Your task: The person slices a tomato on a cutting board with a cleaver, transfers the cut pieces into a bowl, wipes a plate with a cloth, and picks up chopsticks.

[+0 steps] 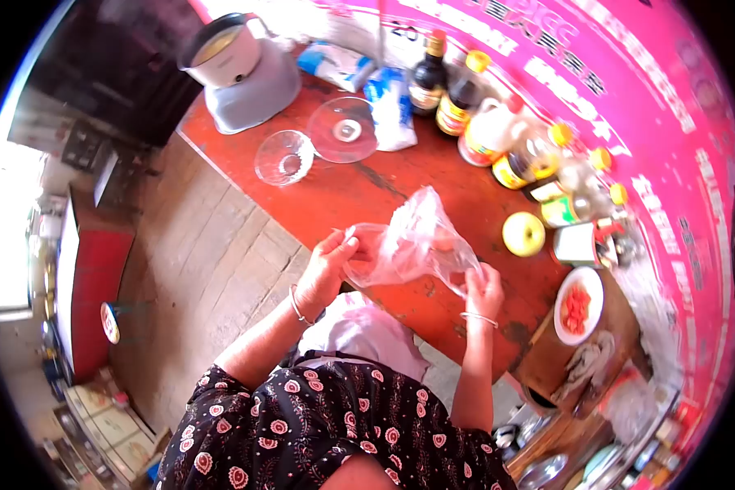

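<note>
Between my hands a thin, see-through plastic bag (416, 245) is stretched above the front edge of the red table (335, 204). My left hand (328, 260) pinches its left side, thumb against fingers. The bag's right side is gripped in my right hand (483, 287). Its middle stands up in a crumpled peak. Beyond it on the table are a clear glass bowl (284, 158) and a round transparent lid (343, 131) with a knob. A pale green apple (523, 234) lies to the right of the bag.
Several sauce and oil bottles (427, 77) line the back wall. A white pot (227, 57) sits on a grey stand at the far left corner. On the right, a white bowl of red pieces (578, 306) and a cloth (586, 363) rest on a wooden board (547, 351).
</note>
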